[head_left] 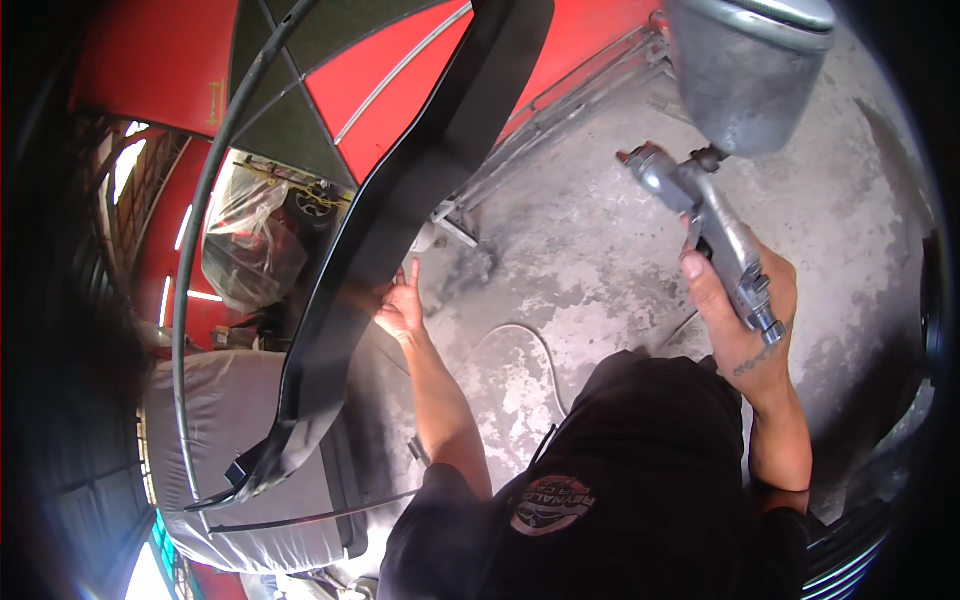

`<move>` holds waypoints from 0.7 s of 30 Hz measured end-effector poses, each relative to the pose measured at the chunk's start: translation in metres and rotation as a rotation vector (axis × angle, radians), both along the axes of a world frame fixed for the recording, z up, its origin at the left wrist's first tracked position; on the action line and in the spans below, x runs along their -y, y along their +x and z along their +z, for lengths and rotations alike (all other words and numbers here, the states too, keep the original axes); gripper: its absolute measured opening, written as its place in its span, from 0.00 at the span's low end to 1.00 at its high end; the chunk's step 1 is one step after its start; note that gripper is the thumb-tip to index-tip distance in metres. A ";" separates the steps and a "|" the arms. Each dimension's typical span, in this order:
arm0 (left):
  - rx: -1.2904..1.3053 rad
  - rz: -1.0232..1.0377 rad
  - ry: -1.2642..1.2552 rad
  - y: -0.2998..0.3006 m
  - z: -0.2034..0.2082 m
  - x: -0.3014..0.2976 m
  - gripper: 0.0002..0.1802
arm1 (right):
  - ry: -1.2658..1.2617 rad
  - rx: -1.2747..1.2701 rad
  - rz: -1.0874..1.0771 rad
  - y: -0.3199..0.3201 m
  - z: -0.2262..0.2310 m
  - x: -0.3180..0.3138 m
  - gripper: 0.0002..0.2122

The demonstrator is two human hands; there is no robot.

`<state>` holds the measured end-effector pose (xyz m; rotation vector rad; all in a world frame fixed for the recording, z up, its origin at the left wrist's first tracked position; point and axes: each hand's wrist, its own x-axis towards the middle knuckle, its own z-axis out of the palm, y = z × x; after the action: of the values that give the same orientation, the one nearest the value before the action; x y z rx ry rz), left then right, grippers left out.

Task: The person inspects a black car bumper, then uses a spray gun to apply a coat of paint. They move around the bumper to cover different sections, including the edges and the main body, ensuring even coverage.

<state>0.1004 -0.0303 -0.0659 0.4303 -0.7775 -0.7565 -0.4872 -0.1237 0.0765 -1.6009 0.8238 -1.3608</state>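
A metal paint spray gun (pixel 722 225) is in my right hand (pixel 752 300), whose fingers wrap round its handle. Its grey metal cup (pixel 750 85) sits on top, and the nozzle end points to the upper left. On the left, a long, curved black panel (pixel 385 215), like a piece of car trim, hangs at a slant on a thin metal frame (pixel 215 170). My left hand (pixel 402 310) is raised beside the panel's right edge, with some fingers stretched out and others partly hidden. I cannot tell whether it touches the panel.
Behind the panel stands a red and dark wall (pixel 400 75). A grey-covered object (pixel 240 400) lies at lower left, with a plastic-wrapped object (pixel 250 240) above it. A hose (pixel 545 350) curves across the worn concrete floor (pixel 590 260). Metal rails (pixel 585 85) run along the wall's base.
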 end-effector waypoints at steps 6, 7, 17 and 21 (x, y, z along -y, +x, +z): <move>-0.106 0.023 0.012 -0.001 0.007 0.005 0.25 | -0.169 -0.015 0.296 0.020 0.001 -0.015 0.14; -0.114 0.001 -0.002 0.004 0.005 0.004 0.25 | -0.153 -0.042 0.368 0.019 0.009 -0.017 0.15; -0.049 -0.004 0.017 0.015 0.009 0.008 0.33 | -0.074 0.003 0.338 0.019 -0.001 -0.014 0.14; -0.136 0.001 0.013 0.012 0.013 0.009 0.28 | 0.079 0.000 0.090 0.015 0.001 -0.015 0.12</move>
<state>0.1121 -0.0393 -0.0528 0.3867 -0.6449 -0.7819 -0.4718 -0.1089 0.0777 -1.5588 0.7865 -1.2497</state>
